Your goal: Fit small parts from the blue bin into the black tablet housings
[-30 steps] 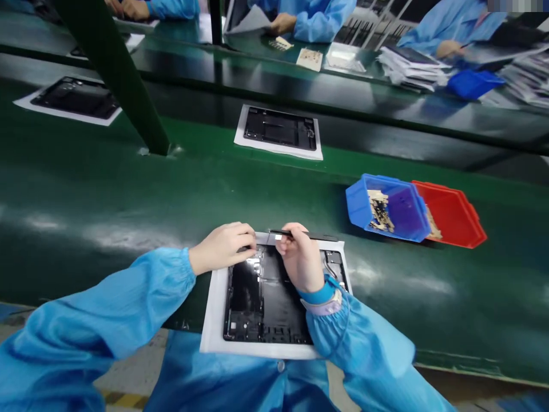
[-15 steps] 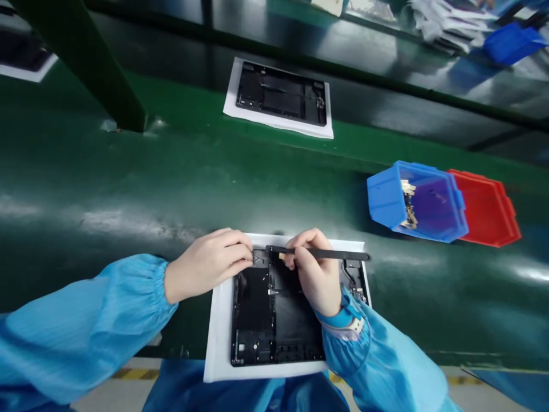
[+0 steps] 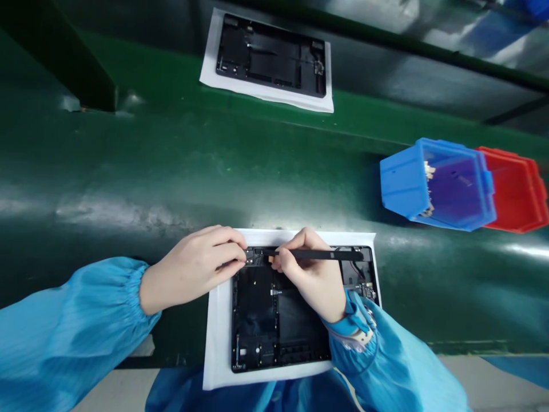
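An open black device housing (image 3: 300,320), like the back of a tablet with its inner parts showing, lies on a white sheet (image 3: 218,337) before me. At its upper left corner, my left hand (image 3: 201,260) has thumb and fingers closed together. Whatever lies between those fingertips is hidden. My right hand (image 3: 311,274) grips a slim, flat black spudger (image 3: 337,255) like a pen. The tool's left tip reaches low over the housing's top edge, close to the left fingertips. A small orange-tan piece (image 3: 271,259) shows beside the right fingertips.
A similar open housing (image 3: 274,60) rests on another white sheet (image 3: 208,63) at the back of the green bench (image 3: 180,154). To the right stand a blue bin (image 3: 401,180) with small parts and a red bin (image 3: 521,194). A dark post (image 3: 86,74) rises at back left.
The view has shifted, so the back housing and post appear higher and the bins farther right. Both hands stay at the front housing's top edge; the spudger tip sits slightly farther left.
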Action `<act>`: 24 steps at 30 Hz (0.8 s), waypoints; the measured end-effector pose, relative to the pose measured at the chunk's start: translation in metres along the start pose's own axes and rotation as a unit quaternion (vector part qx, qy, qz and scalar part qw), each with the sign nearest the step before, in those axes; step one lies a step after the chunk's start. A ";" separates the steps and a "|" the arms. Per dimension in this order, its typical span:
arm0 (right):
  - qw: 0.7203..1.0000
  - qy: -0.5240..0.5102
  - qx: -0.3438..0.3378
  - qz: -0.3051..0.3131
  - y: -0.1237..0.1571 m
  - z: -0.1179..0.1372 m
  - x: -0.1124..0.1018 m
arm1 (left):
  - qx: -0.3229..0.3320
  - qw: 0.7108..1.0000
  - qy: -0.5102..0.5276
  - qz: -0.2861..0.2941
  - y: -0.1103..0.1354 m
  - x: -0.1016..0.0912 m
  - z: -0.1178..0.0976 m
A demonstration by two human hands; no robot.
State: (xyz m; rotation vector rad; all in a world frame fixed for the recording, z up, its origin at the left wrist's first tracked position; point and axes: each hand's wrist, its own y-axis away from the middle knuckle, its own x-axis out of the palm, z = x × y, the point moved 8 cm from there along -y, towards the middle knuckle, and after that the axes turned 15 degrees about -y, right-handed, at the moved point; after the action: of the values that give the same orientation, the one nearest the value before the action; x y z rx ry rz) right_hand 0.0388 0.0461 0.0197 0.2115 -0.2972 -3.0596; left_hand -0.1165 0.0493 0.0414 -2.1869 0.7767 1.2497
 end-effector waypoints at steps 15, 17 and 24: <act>1.000 -0.017 0.017 -0.001 -0.004 0.000 0.003 | -0.006 1.000 -0.005 0.011 0.001 0.003 0.001; 1.000 -0.013 0.023 -0.001 -0.004 0.000 0.003 | -0.007 1.000 -0.006 0.013 0.001 0.003 0.001; 1.000 -0.016 0.020 0.002 -0.004 0.003 0.004 | -0.005 1.000 -0.007 0.012 0.000 0.003 0.001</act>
State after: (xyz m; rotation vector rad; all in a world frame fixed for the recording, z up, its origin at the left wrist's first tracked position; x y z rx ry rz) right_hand 0.0344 0.0502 0.0211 0.1643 -0.3593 -3.0583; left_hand -0.1162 0.0490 0.0384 -2.1807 0.7947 1.2824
